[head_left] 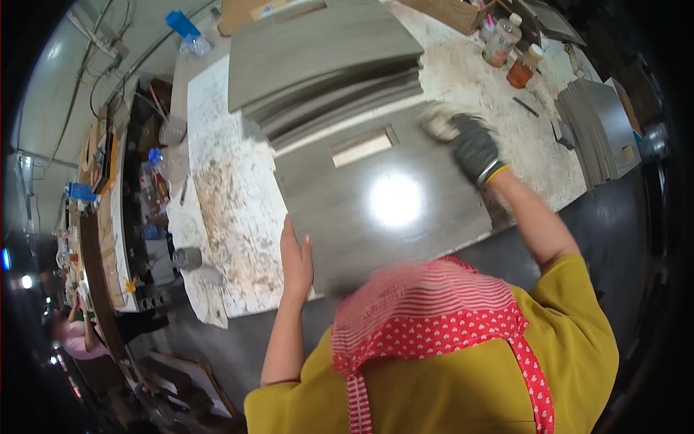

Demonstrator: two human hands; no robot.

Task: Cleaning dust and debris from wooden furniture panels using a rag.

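Left hand (pixel 296 257) flat on grey panel (pixel 376 202) edge; gloved right hand (pixel 473 148) presses pad (pixel 439 121).

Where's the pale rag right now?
In the head view, the pale rag sits under the gloved right hand, on the grey panel's upper right corner, beside the panel stack.

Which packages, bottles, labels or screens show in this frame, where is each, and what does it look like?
Clear bottle: far right of the bench, white cap, pale label, pinkish contents.
Amber bottle: just right of it, white cap, orange-brown liquid.
Blue-capped plastic bottle: far left corner, lying tilted.
Cardboard box: far edge, brown, open.
No screens visible.
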